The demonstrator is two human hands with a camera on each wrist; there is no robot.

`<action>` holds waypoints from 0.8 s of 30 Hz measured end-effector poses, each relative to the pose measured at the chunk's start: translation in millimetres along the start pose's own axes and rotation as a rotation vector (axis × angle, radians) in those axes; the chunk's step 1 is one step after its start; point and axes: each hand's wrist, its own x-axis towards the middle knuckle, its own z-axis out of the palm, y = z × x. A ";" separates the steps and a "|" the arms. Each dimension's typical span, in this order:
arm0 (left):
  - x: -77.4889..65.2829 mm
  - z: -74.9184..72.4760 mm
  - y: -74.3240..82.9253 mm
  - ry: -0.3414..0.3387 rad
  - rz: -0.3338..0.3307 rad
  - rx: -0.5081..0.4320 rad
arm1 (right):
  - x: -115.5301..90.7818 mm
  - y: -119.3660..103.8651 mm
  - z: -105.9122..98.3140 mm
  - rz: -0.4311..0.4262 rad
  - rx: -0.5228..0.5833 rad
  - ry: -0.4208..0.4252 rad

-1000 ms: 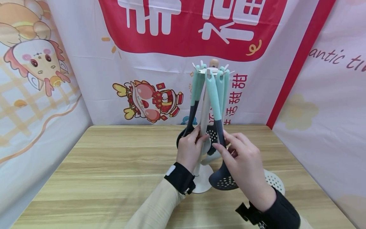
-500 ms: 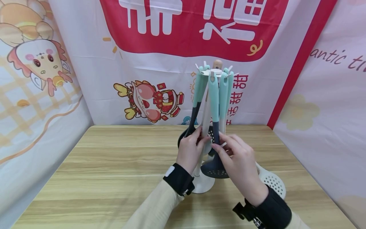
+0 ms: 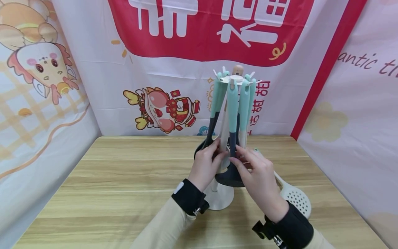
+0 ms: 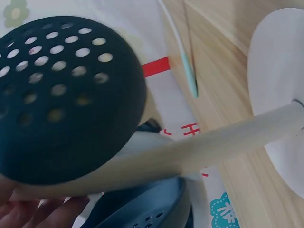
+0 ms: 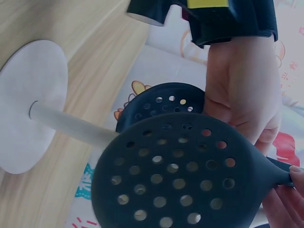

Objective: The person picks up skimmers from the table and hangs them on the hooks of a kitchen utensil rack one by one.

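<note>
A white rotating utensil rack [image 3: 224,138] with a round base [image 3: 221,199] stands upright on the table, utensils with mint handles hanging from its top hooks. My left hand [image 3: 202,167] grips the rack's white pole [image 4: 213,142]. With thumb and fingers, my right hand [image 3: 259,178] pinches the dark lower handle of a skimmer [image 3: 230,177], whose mint handle end hangs at the front hook. Its round perforated bowl faces the right wrist camera. Behind it is another dark perforated utensil [image 5: 159,97]. The left fingertips are partly hidden by the pole.
To the right, a white slotted turner [image 3: 297,200] lies on the wooden table [image 3: 124,186], partly behind my right hand. A printed white and red cloth [image 3: 168,62] hangs behind and along the sides.
The skimmer's bowl has swung left and away from me, close to the pole, with my right hand following it. The rack's top has shifted slightly right. My left hand stays at the pole.
</note>
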 end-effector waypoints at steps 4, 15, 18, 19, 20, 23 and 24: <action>2.1 -7.0 -3.3 -0.055 0.003 -0.051 | -4.6 7.1 0.5 -0.066 0.060 0.066; 7.9 -13.6 -10.7 -0.143 0.039 -0.098 | -18.8 68.0 -15.3 0.088 -0.064 0.159; 8.6 -13.5 -12.7 -0.152 0.030 -0.114 | -25.6 92.9 -20.1 0.233 -0.160 0.088; 8.7 -13.4 -13.4 -0.154 0.027 -0.117 | -28.3 100.5 -21.7 0.277 -0.188 0.057; 8.7 -13.4 -13.8 -0.154 0.025 -0.119 | -30.9 107.4 -23.5 0.315 -0.214 0.028; 9.2 -13.4 -14.5 -0.154 0.025 -0.122 | -38.4 124.9 -28.8 0.402 -0.290 -0.067; 9.4 -13.4 -14.8 -0.153 0.030 -0.122 | -40.5 130.0 -30.3 0.424 -0.310 -0.096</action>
